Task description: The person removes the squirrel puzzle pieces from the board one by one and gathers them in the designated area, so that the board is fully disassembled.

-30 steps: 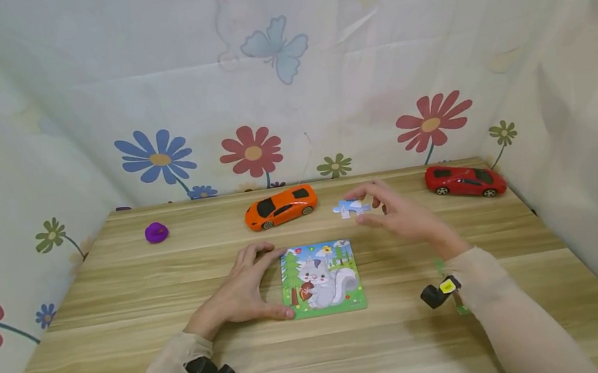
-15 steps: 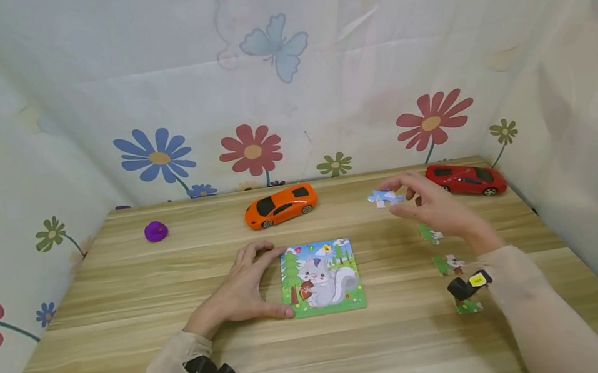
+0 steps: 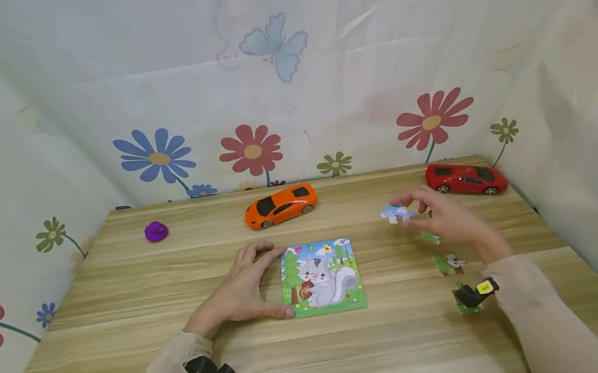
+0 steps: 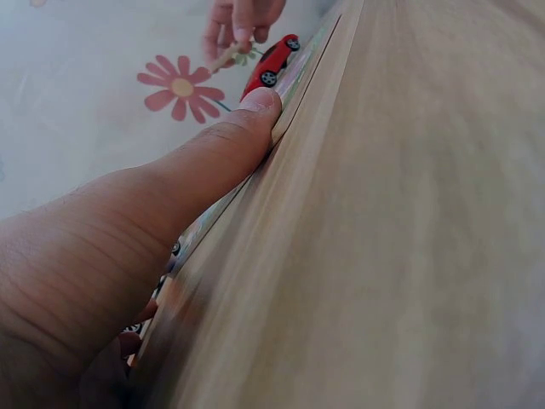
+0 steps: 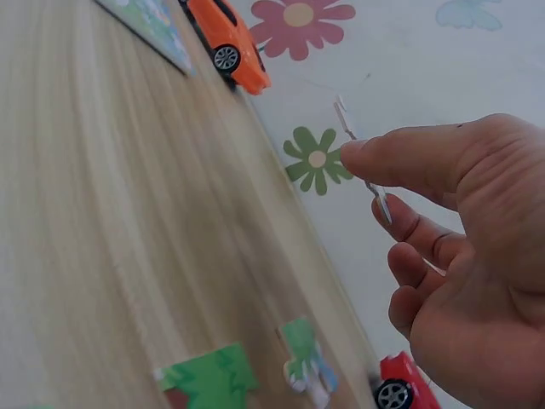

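Note:
My left hand (image 3: 244,285) rests on the table at the left side of a square squirrel-picture board (image 3: 322,279). Its thumb touches the board's near left corner, and the spread fingers reach the far left corner. Between the thumb and a finger of my right hand (image 3: 445,217) is a pale blue jigsaw piece (image 3: 396,212), pinched above the table. The right wrist view shows that jigsaw piece (image 5: 381,204) edge-on. Several more jigsaw pieces (image 3: 449,264) lie in a column under and beside the right wrist, partly hidden by the hand and the wrist camera.
An orange toy car (image 3: 281,206) stands at the back of the wooden table (image 3: 232,371), with a red toy car (image 3: 465,178) at the back right. A small purple object (image 3: 156,232) sits at the back left. A flower-printed curtain (image 3: 356,103) surrounds the table.
My right hand has carried the jigsaw piece rightward, then a little nearer to me, uncovering the pieces on the right. The left hand and the board have stayed put.

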Motion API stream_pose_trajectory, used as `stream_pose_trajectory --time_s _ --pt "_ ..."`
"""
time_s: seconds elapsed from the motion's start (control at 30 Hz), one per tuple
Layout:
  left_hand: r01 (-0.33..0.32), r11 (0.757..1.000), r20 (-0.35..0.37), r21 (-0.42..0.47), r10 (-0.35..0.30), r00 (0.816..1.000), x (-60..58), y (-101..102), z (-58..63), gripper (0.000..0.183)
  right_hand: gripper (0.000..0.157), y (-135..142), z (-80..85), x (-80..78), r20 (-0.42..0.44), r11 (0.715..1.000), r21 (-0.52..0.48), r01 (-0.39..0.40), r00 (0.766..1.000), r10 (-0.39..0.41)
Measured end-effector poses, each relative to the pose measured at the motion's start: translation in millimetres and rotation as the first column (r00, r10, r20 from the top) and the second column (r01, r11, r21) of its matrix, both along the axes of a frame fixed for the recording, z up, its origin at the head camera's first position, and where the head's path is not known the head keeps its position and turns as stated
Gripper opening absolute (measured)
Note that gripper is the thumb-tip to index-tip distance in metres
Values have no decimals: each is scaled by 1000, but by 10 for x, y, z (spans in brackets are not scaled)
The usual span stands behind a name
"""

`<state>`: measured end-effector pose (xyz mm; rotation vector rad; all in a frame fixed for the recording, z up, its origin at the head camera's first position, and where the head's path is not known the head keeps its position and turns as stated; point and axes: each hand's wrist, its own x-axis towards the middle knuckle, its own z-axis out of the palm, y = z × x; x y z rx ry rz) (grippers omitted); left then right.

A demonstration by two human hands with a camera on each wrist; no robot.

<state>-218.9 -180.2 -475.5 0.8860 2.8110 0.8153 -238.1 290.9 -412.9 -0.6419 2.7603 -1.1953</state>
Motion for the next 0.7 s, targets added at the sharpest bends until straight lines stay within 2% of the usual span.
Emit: stream_pose_trajectory --time_s 0.2,0.53,0.7 --pt "1 1000 3 -1 -1 1000 -3 4 -2 132 43 58 -152 4 94 1000 18 22 995 -24" --pt "1 1000 4 4 -1 1000 -4 10 12 132 43 65 -253 -2 105 998 63 -24 994 17" --pt "0 1000 3 0 0 1000 -3 -1 5 132 43 42 -288 -12 103 995 103 -11 995 0"
